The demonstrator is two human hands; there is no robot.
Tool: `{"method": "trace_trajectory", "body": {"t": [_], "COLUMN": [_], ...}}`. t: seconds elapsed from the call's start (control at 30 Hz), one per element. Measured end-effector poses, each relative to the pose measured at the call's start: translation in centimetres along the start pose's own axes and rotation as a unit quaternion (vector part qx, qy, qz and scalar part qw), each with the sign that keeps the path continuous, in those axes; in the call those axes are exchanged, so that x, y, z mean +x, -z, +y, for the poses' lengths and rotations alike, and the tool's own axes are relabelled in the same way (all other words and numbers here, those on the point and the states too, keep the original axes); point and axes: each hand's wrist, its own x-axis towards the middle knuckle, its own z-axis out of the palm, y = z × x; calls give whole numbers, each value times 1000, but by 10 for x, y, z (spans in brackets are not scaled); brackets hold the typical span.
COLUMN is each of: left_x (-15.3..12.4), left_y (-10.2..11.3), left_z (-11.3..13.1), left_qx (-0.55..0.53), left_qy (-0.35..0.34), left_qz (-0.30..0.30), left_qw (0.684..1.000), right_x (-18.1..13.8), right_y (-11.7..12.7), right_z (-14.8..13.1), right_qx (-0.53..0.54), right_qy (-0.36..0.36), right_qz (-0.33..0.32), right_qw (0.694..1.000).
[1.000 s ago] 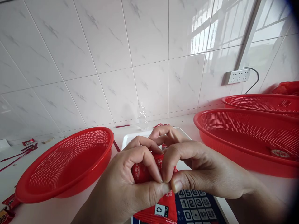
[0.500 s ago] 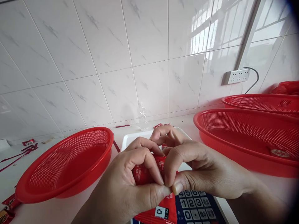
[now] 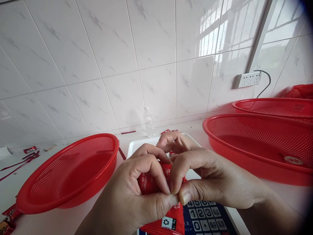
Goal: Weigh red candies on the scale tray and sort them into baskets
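Observation:
Both hands pinch the top edge of a red packet (image 3: 171,215) in front of me, low in the centre. My left hand (image 3: 132,199) grips it with thumb and curled fingers. My right hand (image 3: 210,179) pinches the same edge, thumb against forefinger, touching the left thumb. The packet hangs down over a scale's blue keypad (image 3: 204,218). The scale's white tray (image 3: 133,147) shows behind my fingers.
A red mesh basket (image 3: 68,173) sits at the left. Two larger red baskets (image 3: 256,140) stand at the right, one holding a small round item (image 3: 293,160). A clear bottle (image 3: 149,122) stands by the tiled wall. A power strip (image 3: 248,80) is on the wall. Red scraps (image 3: 29,153) lie at far left.

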Motion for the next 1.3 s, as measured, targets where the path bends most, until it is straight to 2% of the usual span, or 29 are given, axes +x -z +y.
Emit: {"method": "trace_trajectory", "body": {"t": [0.53,0.83,1.3], "left_x": [0,-1,-3], "left_y": [1,0,-2], "left_z": [-1,-1,-2], "left_qx": [-6,23,79], "left_qy": [9,-2,-71], "left_qz": [-11,7,2], "left_qw": [1000,1000,994], "right_x": [0,0,0], "right_y": [1,1,1], "right_z": [0,2,-4], "right_qx": [-12,11,3], "right_qy": [8,22,21], "right_qz": [-7,-8,-3], "right_qw": [1000,1000,1000]}}
